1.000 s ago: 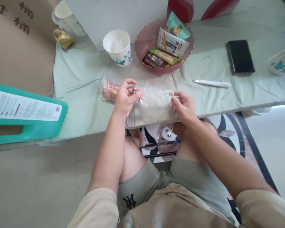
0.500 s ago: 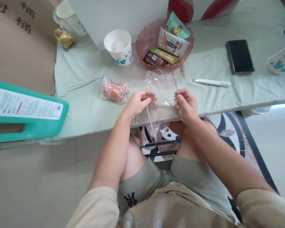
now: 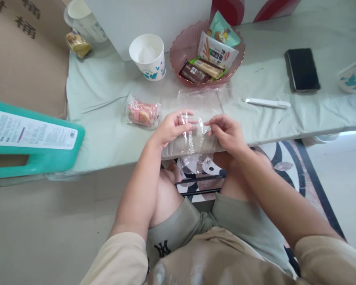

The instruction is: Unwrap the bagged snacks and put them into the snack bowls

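Observation:
A clear plastic bag (image 3: pixel 195 134) hangs over the near edge of the table (image 3: pixel 106 122), which is covered in pale green cloth. My left hand (image 3: pixel 170 127) pinches the bag's upper edge on the left. My right hand (image 3: pixel 225 132) pinches the same edge on the right, a short gap between the two. The bag's lower part dangles above my knees. A pink wrapped snack (image 3: pixel 142 113) lies on the cloth just left of my left hand, untouched.
A pink bowl (image 3: pixel 180 51) of snack packets stands behind my hands, a white paper cup (image 3: pixel 148 55) to its left. A white pen-like tool (image 3: pixel 267 103) and a black phone (image 3: pixel 302 69) lie to the right. A teal stool (image 3: pixel 32 138) juts in at left.
My left hand let go of the pink snack, which now lies on the cloth, and came right to the bag. Both hands then drew closer together on the bag's edge.

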Action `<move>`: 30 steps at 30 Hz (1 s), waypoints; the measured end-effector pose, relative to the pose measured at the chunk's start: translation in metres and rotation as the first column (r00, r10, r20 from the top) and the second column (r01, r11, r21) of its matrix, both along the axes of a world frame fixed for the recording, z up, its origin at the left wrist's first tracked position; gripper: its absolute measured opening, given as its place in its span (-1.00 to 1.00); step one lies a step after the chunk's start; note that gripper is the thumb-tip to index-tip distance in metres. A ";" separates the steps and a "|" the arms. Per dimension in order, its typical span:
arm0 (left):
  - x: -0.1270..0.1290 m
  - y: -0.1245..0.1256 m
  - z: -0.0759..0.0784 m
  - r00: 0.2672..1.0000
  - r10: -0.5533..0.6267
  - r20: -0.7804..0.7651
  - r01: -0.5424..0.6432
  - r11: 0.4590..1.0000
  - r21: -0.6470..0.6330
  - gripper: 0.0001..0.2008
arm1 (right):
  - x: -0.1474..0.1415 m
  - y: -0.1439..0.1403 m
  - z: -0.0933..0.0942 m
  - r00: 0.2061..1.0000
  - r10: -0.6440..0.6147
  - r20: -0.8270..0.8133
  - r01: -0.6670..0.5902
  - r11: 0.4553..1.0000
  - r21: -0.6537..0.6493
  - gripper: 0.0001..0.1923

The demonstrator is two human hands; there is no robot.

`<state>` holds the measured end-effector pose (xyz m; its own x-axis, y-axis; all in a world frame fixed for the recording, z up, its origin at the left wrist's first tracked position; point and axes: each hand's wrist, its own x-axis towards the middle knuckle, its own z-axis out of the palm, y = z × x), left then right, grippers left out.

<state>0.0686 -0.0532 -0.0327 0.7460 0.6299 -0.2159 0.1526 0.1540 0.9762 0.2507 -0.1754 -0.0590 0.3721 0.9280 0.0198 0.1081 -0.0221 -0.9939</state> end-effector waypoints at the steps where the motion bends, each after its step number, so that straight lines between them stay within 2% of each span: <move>1: 0.000 0.000 -0.001 0.998 -0.011 -0.059 0.012 1.000 0.015 -0.65 | 0.001 0.000 0.000 1.000 -0.018 0.015 0.018 1.000 0.005 -0.82; 4: 0.002 0.000 -0.005 0.989 0.008 -0.151 0.001 0.998 0.059 -0.80 | 0.003 -0.001 -0.002 0.996 -0.066 0.056 0.065 0.998 0.014 -0.81; 8: 0.002 0.002 -0.008 0.994 0.094 -0.054 -0.088 0.991 0.103 -0.86 | 0.007 -0.002 -0.009 0.995 -0.104 -0.009 0.104 0.994 0.043 -0.77; 11: 0.002 0.003 -0.007 0.988 0.152 0.006 -0.152 0.987 0.059 -0.93 | 0.010 -0.002 -0.015 0.996 -0.082 -0.046 0.085 0.994 0.069 -0.75; 14: 0.002 0.004 -0.003 0.989 0.149 0.014 -0.149 0.989 0.015 -0.90 | 0.014 -0.004 -0.017 0.997 -0.063 -0.043 0.065 0.997 0.052 -0.74; 17: 0.002 0.004 0.000 0.991 0.135 0.019 -0.135 0.990 0.036 -0.88 | 0.016 -0.005 -0.013 0.997 -0.072 -0.005 0.072 0.996 0.053 -0.72; 20: 0.001 0.005 0.000 0.992 0.126 0.006 -0.126 0.990 0.067 -0.76 | 0.018 -0.006 -0.006 0.999 -0.040 0.036 0.037 0.996 0.079 -0.73; 23: 0.002 0.008 -0.004 0.990 0.138 0.012 -0.139 0.978 0.153 -0.66 | 0.020 -0.007 -0.004 1.000 -0.017 0.018 0.015 0.997 0.077 -0.79; 25: 0.002 0.010 -0.009 0.987 0.160 0.032 -0.162 0.952 0.260 -0.77 | 0.023 -0.007 -0.008 0.999 -0.034 -0.029 0.036 0.996 0.081 -0.78; 27: 0.004 0.012 -0.015 0.979 0.191 0.073 -0.204 0.929 0.308 -0.89 | 0.026 -0.005 -0.013 0.992 -0.040 -0.119 0.051 0.994 0.094 -0.64; 30: 0.006 0.014 -0.022 0.949 0.268 0.166 -0.302 0.925 0.229 -0.75 | 0.030 -0.001 -0.019 0.953 -0.019 -0.301 0.052 0.994 0.100 -0.32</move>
